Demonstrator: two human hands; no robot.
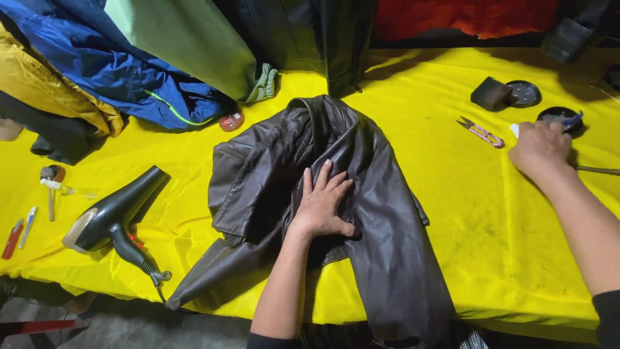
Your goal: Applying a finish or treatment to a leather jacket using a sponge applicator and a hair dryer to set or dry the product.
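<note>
A dark brown leather jacket (pixel 271 174) lies spread on the yellow cloth-covered table (pixel 452 213), one sleeve hanging over the near edge. My left hand (pixel 321 203) rests flat on the jacket's middle, fingers apart. Off to the right, my right hand (pixel 539 148) is closed around a small tool with a white tip, right beside a small black round container (pixel 560 116). What it grips is mostly hidden by the hand.
A black hair dryer (pixel 113 213) lies at the left with small tools (pixel 19 232) and a brush (pixel 50 187). Red-handled snips (pixel 481 132), a black lid (pixel 523 94) and a dark block (pixel 489 94) sit at the right. Blue, yellow and green jackets (pixel 129 64) hang behind.
</note>
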